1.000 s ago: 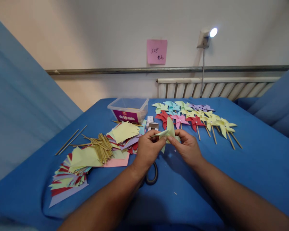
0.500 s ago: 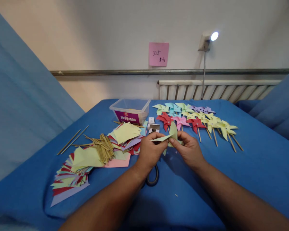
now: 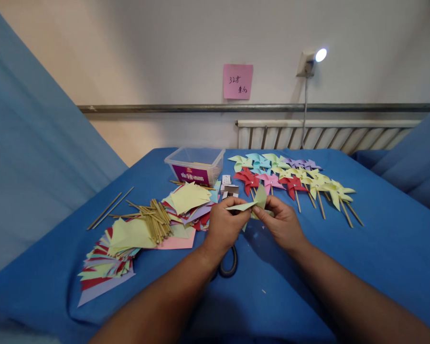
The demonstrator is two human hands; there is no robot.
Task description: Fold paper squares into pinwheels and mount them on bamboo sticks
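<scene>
Both hands pinch a pale green paper pinwheel piece (image 3: 261,197) above the middle of the blue table. My left hand (image 3: 226,223) grips its left side, with one flap sticking out over the fingers. My right hand (image 3: 280,220) holds it from the right, thumb near the centre, where the folds meet. The fingers hide part of the paper. Below my left hand lies a black scissors handle (image 3: 229,263), partly covered by the wrist. Just beyond the hands stand small open cardboard boxes (image 3: 231,191).
Finished pinwheels on sticks (image 3: 291,184) lie at the back right. At left are a bundle of wooden sticks (image 3: 158,222), a fan of coloured paper (image 3: 107,267) and a stack of cut paper (image 3: 188,198). A clear plastic box (image 3: 197,167) stands behind them on the blue cloth (image 3: 344,267).
The hands and the green paper keep nearly the same pose, with only slight finger movement. The whole view has shifted a little.
</scene>
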